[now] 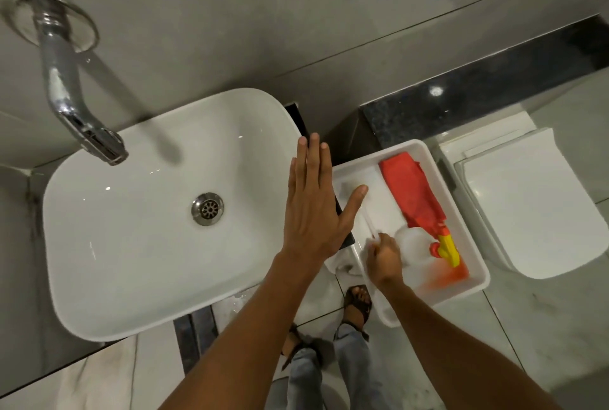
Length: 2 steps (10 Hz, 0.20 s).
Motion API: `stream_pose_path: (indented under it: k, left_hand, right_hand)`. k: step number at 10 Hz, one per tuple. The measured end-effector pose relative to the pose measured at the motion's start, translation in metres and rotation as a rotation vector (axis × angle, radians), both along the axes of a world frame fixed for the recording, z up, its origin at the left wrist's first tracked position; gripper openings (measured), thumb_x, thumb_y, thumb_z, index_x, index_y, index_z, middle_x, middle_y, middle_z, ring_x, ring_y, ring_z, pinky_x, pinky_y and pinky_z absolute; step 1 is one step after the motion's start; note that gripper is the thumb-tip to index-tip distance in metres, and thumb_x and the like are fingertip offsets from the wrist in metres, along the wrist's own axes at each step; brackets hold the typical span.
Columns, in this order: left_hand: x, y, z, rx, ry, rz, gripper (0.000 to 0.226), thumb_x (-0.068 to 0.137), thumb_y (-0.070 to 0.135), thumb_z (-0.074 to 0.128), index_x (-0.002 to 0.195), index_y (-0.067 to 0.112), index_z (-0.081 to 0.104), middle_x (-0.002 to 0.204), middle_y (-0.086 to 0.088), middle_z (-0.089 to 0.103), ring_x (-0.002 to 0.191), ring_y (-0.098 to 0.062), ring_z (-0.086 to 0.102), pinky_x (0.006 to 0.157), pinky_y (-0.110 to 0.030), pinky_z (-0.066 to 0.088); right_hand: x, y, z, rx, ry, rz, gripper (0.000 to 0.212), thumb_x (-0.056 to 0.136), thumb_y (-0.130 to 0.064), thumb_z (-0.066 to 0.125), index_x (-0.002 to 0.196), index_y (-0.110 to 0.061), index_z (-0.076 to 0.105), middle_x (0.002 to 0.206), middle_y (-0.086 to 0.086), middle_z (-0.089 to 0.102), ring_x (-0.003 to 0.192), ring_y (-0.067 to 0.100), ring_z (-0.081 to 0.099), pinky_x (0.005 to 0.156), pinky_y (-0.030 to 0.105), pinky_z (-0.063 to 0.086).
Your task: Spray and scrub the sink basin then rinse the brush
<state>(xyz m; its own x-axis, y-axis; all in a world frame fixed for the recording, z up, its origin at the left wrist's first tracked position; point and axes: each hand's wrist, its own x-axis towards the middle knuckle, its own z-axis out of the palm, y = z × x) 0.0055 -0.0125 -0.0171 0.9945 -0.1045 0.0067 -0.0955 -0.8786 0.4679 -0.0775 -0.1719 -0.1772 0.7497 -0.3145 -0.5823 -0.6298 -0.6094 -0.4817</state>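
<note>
Sink basin (131,228): white, rounded rectangle, left of centre; metal drain (207,208) in its middle, chrome tap (71,93) reaching over its far-left edge from the grey wall. Basin looks bare and glossy.

Left hand (311,208): flat, fingers spread and straight, gripping nothing, hovering over the basin's right rim.

White tray (461,198), just right of the basin. In it: thin white brush (368,223) (handle slim, head blurred toward the far end), clear spray bottle (416,246) with red-and-yellow trigger head (446,249), red cloth (412,188) along the far-right side.

Right hand (384,259): down in the tray's near end, fingers curled closed around the near end of the brush handle, just beside the bottle.

Right of the tray, white toilet lid (527,208). Below, pale floor tiles, jeans and sandalled feet (357,302)
</note>
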Motion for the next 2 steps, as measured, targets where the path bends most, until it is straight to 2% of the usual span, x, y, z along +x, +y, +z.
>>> stream_pose_path:
  k: [1,2]
  left_hand:
    - [-0.0008,0.0013,0.0049,-0.001,0.001,-0.008,0.091,0.103,0.066,0.049,0.171,0.019,0.009,0.18,-0.002,-0.004,0.167,-0.022,-0.011,0.136,-0.042,-0.004]
    - [-0.0009,-0.0027,0.0053,0.002,-0.022,0.006,0.091,0.103,0.065,0.05,0.171,0.016,0.014,0.18,-0.005,0.001,0.167,-0.025,-0.006,0.136,-0.044,-0.003]
  right_hand:
    - [-0.0028,0.0012,0.0037,-0.01,-0.007,0.033,0.046,0.115,-0.015,0.045,0.156,0.007,0.045,0.148,0.031,0.054,0.141,0.043,0.049,0.12,0.046,0.038]
    - [0.0021,-0.0004,0.0027,0.006,-0.023,-0.003,0.05,0.111,-0.006,0.049,0.16,0.004,0.042,0.154,0.03,0.049,0.141,0.043,0.051,0.119,0.043,0.04]
